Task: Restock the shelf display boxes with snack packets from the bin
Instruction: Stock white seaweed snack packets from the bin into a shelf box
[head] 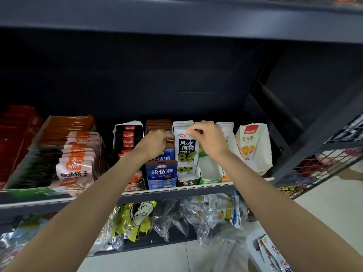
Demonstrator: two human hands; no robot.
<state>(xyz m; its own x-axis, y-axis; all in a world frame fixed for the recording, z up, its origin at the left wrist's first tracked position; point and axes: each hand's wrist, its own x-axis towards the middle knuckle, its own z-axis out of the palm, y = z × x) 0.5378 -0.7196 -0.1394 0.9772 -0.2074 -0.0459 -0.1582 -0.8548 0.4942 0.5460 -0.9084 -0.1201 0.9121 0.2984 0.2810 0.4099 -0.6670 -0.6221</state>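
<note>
Both arms reach up to the dark metal shelf (176, 193). The right hand (208, 140) pinches the top edge of a white-and-black seaweed packet (186, 150) between thumb and curled fingers, holding it upright at the front of a row of like packets in a narrow white-and-black display box (188, 179). The packet hangs directly below and to the left of that hand. How many packets stand behind it cannot be told; only their thin white top edges show.

The left hand (155, 142) is just left of the packet, its fingers curled over the tops of the packets in the neighbouring blue display box (161, 177); whether it actually grips one cannot be told. That box is glossy cardboard with white lettering, and two blue fronts show, one behind the other.

To the right of the seaweed box stands an open white cardboard box (210, 169) with a green base, and further right one white box with a red label and a picture of yellow mushrooms (253, 148), leaning slightly. To the left is a torn-topped box of black packets with red labels (128, 140), then a row of soft pink-and-orange pouches (78, 154).

On the lower shelf lie crinkled clear plastic bags (212, 214) and one yellow bag (137, 218).
</note>
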